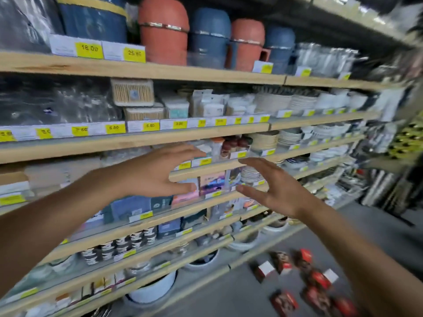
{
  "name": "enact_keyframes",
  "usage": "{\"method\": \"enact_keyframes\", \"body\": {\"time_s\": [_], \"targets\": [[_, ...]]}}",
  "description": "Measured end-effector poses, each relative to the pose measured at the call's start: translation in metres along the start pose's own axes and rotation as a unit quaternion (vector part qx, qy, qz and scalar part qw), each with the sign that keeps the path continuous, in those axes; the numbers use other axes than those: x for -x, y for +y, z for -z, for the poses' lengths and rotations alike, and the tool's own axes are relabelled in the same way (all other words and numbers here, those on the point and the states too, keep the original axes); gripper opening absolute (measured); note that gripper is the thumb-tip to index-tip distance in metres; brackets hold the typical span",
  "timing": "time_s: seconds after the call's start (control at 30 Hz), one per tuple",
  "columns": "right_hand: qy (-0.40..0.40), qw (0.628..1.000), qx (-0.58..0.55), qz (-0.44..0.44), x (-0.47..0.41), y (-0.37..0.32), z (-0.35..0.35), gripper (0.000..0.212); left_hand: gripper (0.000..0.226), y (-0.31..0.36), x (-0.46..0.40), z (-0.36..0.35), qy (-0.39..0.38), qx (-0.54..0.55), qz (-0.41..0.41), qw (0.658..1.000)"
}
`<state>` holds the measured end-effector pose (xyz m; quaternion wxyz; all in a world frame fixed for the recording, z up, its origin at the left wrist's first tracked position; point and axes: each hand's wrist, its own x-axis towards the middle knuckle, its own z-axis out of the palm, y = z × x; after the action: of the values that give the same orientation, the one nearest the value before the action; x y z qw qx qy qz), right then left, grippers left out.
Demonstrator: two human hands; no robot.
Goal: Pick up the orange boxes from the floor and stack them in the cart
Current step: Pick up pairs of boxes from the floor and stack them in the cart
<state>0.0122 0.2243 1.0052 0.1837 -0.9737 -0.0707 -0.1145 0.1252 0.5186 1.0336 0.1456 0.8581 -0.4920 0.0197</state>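
Note:
Several orange boxes (304, 280) with dark printed sides lie scattered on the grey floor at the lower right, blurred by motion. My left hand (155, 171) and my right hand (272, 187) are both raised in front of the shelves, palms facing each other, fingers spread and holding nothing. They hang well above the boxes. No cart is in view.
A tall wooden shelving unit (142, 69) fills the left and centre, stocked with jugs (163, 30), plates, packets and yellow price tags. White bowls (153, 291) sit on the lowest shelf beside the floor. The aisle floor (229, 291) runs to the right.

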Motion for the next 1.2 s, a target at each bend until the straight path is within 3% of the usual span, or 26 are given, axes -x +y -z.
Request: {"method": "enact_keyframes", "body": {"time_s": [0.37, 0.67, 0.9, 1.2], "targets": [[0.048, 0.993, 0.004, -0.111, 0.094, 0.166, 0.074, 0.076, 0.091, 0.113, -0.188, -0.066, -0.092, -0.032, -0.082, 0.992], [0.033, 0.969, 0.015, -0.246, 0.178, 0.287, 0.112, 0.078, 0.09, 0.209, -0.33, -0.145, -0.157, -0.045, -0.154, 0.974], [0.035, 0.944, 0.026, -0.328, 0.196, 0.348, 0.119, 0.093, 0.089, 0.23, -0.423, -0.201, -0.192, -0.034, -0.203, 0.959], [0.033, 0.898, 0.057, -0.434, 0.18, 0.426, 0.124, 0.079, 0.099, 0.238, -0.548, -0.276, -0.248, 0.028, -0.26, 0.933]]}}
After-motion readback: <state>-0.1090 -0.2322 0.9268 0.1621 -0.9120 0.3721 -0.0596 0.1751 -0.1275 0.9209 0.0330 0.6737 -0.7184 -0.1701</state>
